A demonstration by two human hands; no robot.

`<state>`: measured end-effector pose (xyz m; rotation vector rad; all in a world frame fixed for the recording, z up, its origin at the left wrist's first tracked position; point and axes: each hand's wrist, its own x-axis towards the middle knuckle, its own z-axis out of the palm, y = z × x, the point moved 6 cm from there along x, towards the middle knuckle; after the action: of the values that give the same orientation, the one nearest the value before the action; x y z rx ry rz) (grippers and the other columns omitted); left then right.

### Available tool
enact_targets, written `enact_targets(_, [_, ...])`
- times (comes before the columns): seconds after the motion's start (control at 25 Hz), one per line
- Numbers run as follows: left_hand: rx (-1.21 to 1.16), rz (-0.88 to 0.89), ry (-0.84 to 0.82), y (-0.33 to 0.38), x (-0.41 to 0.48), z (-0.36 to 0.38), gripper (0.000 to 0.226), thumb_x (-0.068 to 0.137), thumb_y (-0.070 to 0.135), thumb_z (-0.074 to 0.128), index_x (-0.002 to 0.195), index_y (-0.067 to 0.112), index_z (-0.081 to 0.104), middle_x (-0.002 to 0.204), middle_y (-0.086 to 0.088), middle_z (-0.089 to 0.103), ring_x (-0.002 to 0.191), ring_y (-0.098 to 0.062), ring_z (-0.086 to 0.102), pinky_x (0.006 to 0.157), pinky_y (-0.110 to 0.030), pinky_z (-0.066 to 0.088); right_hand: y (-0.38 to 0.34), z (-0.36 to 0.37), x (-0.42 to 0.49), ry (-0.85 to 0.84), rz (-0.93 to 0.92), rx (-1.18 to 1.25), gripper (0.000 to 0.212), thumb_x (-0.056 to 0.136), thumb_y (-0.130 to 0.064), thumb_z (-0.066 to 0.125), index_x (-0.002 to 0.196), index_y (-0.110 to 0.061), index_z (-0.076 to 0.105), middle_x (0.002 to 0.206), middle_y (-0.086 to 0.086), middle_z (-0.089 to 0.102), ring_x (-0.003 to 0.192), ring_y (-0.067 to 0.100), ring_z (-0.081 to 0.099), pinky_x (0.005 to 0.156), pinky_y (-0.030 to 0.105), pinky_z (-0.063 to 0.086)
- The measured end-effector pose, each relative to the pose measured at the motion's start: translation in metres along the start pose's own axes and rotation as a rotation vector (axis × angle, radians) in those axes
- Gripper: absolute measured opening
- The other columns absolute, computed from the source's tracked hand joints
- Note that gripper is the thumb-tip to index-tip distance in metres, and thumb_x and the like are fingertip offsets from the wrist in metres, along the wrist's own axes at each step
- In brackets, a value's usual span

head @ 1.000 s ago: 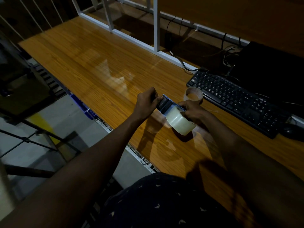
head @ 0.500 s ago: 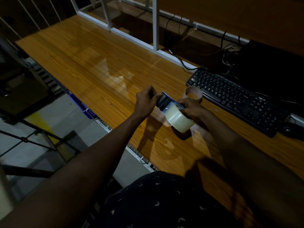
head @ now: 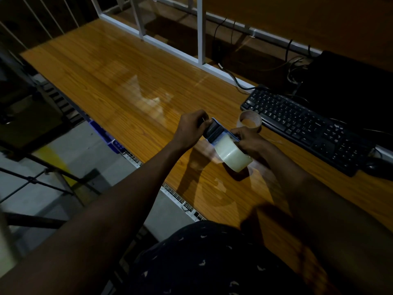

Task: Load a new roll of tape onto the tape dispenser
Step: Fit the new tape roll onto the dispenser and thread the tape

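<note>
- A single head-worn wide-angle view is given, aimed forward and down.
- The glossy wooden desk (head: 110, 77) is seen closely, from above its near edge.

Both bare forearms extend forward from the lower edge of the view and converge on the tape dispenser (head: 217, 131), the reference point here. The left hand (head: 192, 129) sits at the dispenser's left end — fingers curled, thumb and fingertips pinched at that end. The right hand (head: 248, 140) sits at the dispenser's right side — fingers wrapped over the frame, knuckles up. The left arm runs nearly straight; the right forearm lies lower and in shadow.
</note>
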<state>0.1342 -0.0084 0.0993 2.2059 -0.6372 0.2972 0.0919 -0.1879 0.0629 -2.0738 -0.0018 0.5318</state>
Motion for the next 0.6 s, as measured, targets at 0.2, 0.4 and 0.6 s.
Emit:
enact_targets(0.2, [0.029,0.018,-0.033,0.0058,0.0036,0.0027,0.018,0.093,0.019,0.057,0.088,0.004,0.066,0.074,-0.01,0.068,0.062,-0.018,0.061,0.056,-0.032,0.049,0.004,-0.0012,0.0014,0.007,-0.01,-0.018,0.026,0.087,0.0,0.061,0.109,-0.011,0.069,0.095,-0.001,0.07,0.083,0.012,0.064,0.062,0.026,0.045])
enact_targets(0.4, [0.024,0.041,-0.037,0.0084,0.0054,0.0023,0.022,0.093,0.018,0.055,0.083,0.001,0.065,0.071,-0.013,0.065,0.061,-0.023,0.059,0.056,-0.031,0.045,0.0069,-0.0014,0.0034,0.004,-0.004,0.003,0.026,0.086,0.0,0.062,0.108,-0.012,0.07,0.09,-0.004,0.07,0.078,0.008,0.064,0.059,0.023,0.044])
enact_targets(0.6, [0.044,0.057,0.024,0.0082,0.0059,0.0015,0.022,0.094,0.013,0.055,0.077,0.001,0.063,0.068,-0.014,0.063,0.059,-0.025,0.057,0.054,-0.022,0.035,0.0067,0.0001,0.007,0.014,-0.029,-0.032,0.024,0.087,-0.002,0.061,0.107,-0.012,0.07,0.095,0.0,0.071,0.082,0.014,0.065,0.061,0.026,0.045])
